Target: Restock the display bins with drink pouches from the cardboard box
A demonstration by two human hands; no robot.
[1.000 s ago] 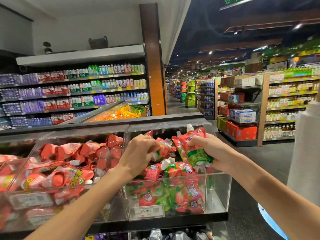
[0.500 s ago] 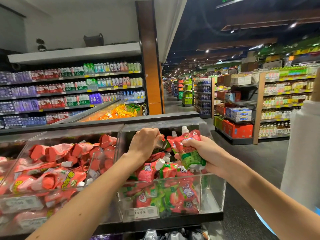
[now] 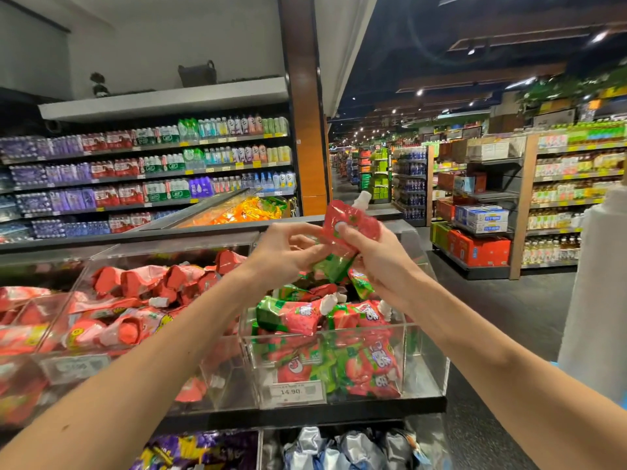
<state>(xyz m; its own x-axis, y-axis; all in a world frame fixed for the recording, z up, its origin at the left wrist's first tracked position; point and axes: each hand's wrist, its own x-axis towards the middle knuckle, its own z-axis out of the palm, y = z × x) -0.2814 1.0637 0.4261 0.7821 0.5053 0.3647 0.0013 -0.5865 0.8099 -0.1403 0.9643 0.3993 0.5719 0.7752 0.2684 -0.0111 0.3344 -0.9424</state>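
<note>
While both hands meet above the right bin (image 3: 425,362), the right hand (image 3: 376,262) grips a red-and-green pouch (image 3: 349,222) upright, thumb across its face and white cap (image 3: 363,198) on top. The left hand (image 3: 288,256) curls at the pouch's green lower end and seems to pinch it, though its fingertips are partly hidden. Below, the clear bin holds a heap (image 3: 305,317) of like pouches behind a price tag (image 3: 295,391). Just beside it, the left bin (image 3: 108,252) is full of red pouches.
</note>
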